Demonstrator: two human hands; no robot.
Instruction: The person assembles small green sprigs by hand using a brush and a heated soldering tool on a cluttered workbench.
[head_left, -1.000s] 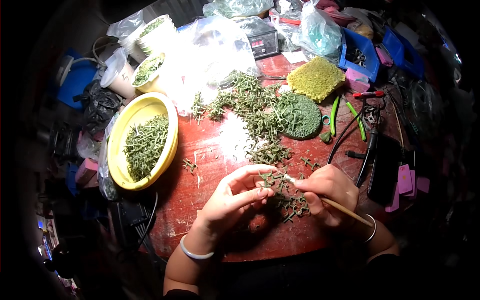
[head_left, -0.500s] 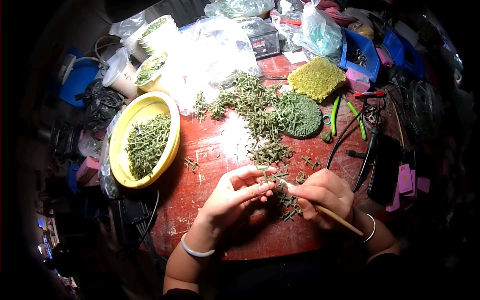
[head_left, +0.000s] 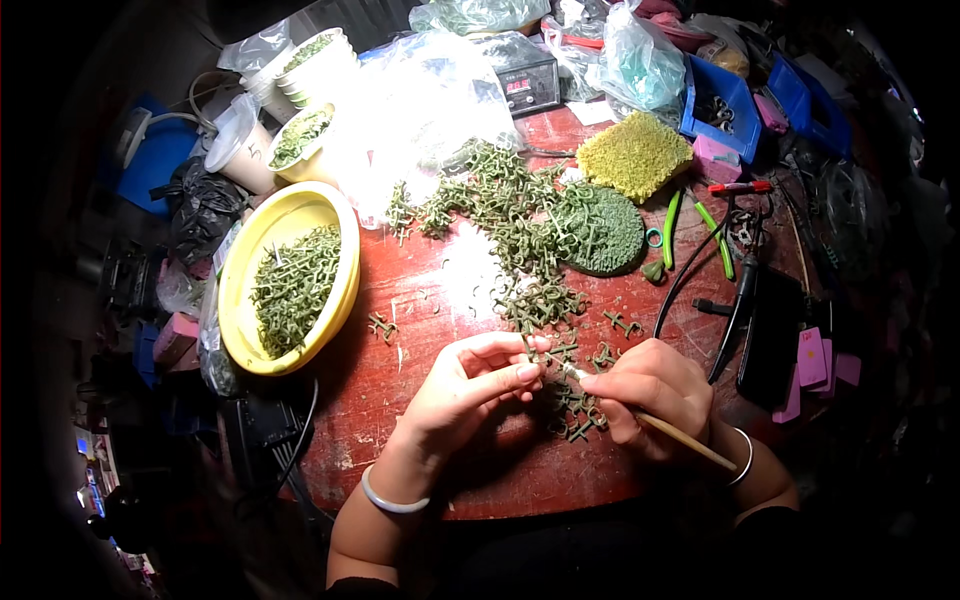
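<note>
Between the thumb and fingers of my left hand (head_left: 462, 385) is a small green curved piece (head_left: 531, 352), partly covered by the fingertips. My right hand (head_left: 655, 390) grips a slim wooden-handled tool (head_left: 690, 441) like a pen, its pale tip pointing at the piece, a short gap away. Below and between the hands lies a small cluster of similar green pieces (head_left: 580, 425) with curled ends. Beyond them a larger heap of green pieces (head_left: 510, 215) spreads across the red table (head_left: 410, 440).
A yellow basin (head_left: 350, 290) of green pieces stands left. Behind the heap are a clear plastic bag (head_left: 430, 90) and a black box with a display (head_left: 528, 88). At right lie a yellow sponge-like block (head_left: 635, 155), a round green textured pad (head_left: 605, 235), green-handled pliers (head_left: 670, 230) and cables.
My right hand and the tool have shifted slightly right. The fingertips of my left hand have drawn back a little to the left, still pinching the green piece.
</note>
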